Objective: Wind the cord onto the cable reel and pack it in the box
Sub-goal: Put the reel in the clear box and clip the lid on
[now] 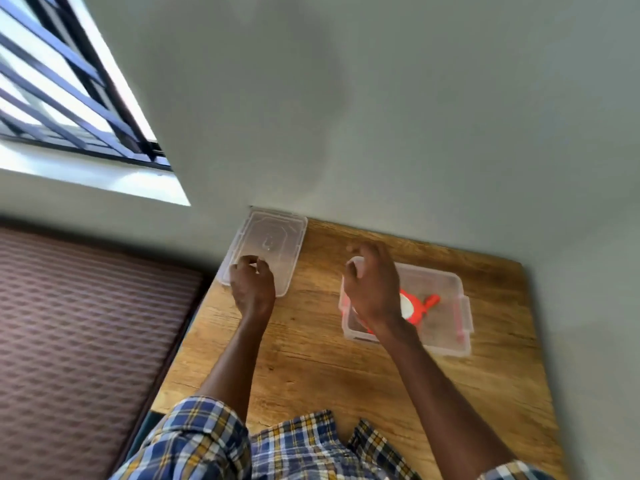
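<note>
Reel (414,306) lay boxed under my right hand (372,289), grip unclear; left hand (252,284) pinched lid (266,249), which could seat crooked.

On the wooden table (311,358), the clear plastic lid (273,237) lies far left; right of it, the clear plastic box (446,306) holds the orange cable reel (417,308).
</note>
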`<state>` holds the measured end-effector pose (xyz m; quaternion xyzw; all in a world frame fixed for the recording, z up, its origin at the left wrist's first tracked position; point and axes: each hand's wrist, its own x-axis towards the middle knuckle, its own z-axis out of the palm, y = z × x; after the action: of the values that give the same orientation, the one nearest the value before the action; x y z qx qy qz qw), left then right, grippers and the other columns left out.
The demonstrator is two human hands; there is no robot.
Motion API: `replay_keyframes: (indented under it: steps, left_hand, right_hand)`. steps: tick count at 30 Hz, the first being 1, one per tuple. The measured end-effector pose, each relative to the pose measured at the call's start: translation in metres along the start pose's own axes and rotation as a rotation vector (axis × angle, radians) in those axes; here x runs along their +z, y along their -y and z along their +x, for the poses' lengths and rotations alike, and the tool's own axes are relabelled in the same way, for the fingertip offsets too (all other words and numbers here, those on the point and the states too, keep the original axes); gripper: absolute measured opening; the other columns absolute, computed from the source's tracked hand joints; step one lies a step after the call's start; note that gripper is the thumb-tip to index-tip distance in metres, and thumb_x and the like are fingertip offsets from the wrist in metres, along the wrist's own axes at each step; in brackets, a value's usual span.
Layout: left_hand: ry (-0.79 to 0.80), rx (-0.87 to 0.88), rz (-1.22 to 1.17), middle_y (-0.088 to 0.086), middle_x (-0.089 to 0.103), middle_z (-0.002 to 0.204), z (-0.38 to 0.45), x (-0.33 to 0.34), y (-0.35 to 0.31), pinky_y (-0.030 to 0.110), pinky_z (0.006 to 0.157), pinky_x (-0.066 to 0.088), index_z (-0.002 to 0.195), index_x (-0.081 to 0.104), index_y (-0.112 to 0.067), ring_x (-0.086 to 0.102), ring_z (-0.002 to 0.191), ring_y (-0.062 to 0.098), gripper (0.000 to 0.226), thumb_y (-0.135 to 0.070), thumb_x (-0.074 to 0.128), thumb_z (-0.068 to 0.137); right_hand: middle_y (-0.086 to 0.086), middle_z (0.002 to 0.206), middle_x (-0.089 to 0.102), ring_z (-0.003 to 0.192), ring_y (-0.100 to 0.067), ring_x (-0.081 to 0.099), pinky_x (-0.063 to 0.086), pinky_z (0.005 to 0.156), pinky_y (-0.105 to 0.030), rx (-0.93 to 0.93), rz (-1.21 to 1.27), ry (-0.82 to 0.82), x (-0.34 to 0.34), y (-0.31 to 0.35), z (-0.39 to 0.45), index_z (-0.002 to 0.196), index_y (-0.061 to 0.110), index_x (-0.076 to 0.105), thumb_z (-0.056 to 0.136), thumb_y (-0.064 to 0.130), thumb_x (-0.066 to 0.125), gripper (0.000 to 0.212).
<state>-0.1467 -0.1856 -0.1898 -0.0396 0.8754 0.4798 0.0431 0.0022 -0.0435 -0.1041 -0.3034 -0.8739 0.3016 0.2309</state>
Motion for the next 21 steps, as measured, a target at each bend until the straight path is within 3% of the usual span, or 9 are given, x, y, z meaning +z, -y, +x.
replay_keyframes:
  steps: [3,7,11,16,18,21]
  left_hand:
    - [-0.022,-0.139,0.136,0.025,0.049,0.141,0.022,-0.019,0.013,0.053,0.102,0.045,0.137,0.056,-0.001,0.049,0.128,0.045,0.042,-0.024,0.059,0.102]
    - [-0.061,-0.149,0.279,0.023,0.042,0.145,0.049,-0.032,0.023,0.054,0.106,0.04,0.138,0.052,-0.001,0.041,0.131,0.043,0.049,-0.026,0.063,0.098]
    - [0.018,-0.22,0.315,0.019,0.047,0.145,0.072,-0.034,0.038,0.052,0.111,0.034,0.136,0.059,-0.007,0.04,0.134,0.041,0.04,-0.029,0.06,0.102]
    - [-0.041,-0.156,0.155,0.017,0.063,0.125,0.085,-0.032,0.051,0.048,0.105,0.041,0.117,0.069,-0.006,0.055,0.122,0.037,0.021,-0.02,0.06,0.104]
    - [-0.069,-0.117,-0.022,0.014,0.069,0.115,0.089,-0.035,0.048,0.04,0.096,0.046,0.11,0.071,-0.005,0.062,0.113,0.033,0.02,-0.023,0.062,0.104]
    - [0.015,-0.041,-0.303,0.009,0.074,0.097,0.084,-0.038,0.034,0.032,0.079,0.051,0.107,0.07,-0.005,0.07,0.094,0.023,0.024,-0.027,0.061,0.107]
  right_hand:
    - [-0.007,0.12,0.069,0.111,-0.026,0.064,0.049,0.095,-0.035,-0.037,0.016,0.174,0.041,0.029,0.028,0.116,0.014,0.071,0.088,0.01,0.064,0.029]
    - [-0.01,0.125,0.07,0.113,-0.03,0.065,0.052,0.091,-0.034,0.072,-0.056,0.434,0.105,0.046,0.06,0.131,0.014,0.064,0.091,0.022,0.065,0.041]
    - [-0.018,0.142,0.053,0.123,-0.036,0.057,0.049,0.093,-0.035,0.203,-0.157,0.597,0.162,0.041,0.074,0.139,0.009,0.051,0.091,0.029,0.063,0.053]
    - [-0.012,0.155,0.037,0.133,-0.034,0.049,0.048,0.1,-0.037,0.273,-0.157,0.459,0.191,0.034,0.065,0.138,0.003,0.049,0.09,0.025,0.062,0.054]
    - [-0.008,0.157,0.036,0.137,-0.03,0.046,0.043,0.103,-0.032,0.331,-0.04,0.412,0.189,0.031,0.059,0.141,0.004,0.048,0.09,0.021,0.063,0.056]
    - [-0.009,0.152,0.047,0.135,-0.029,0.05,0.041,0.104,-0.03,0.506,0.239,0.391,0.174,0.028,0.057,0.145,0.009,0.05,0.095,0.022,0.062,0.053]
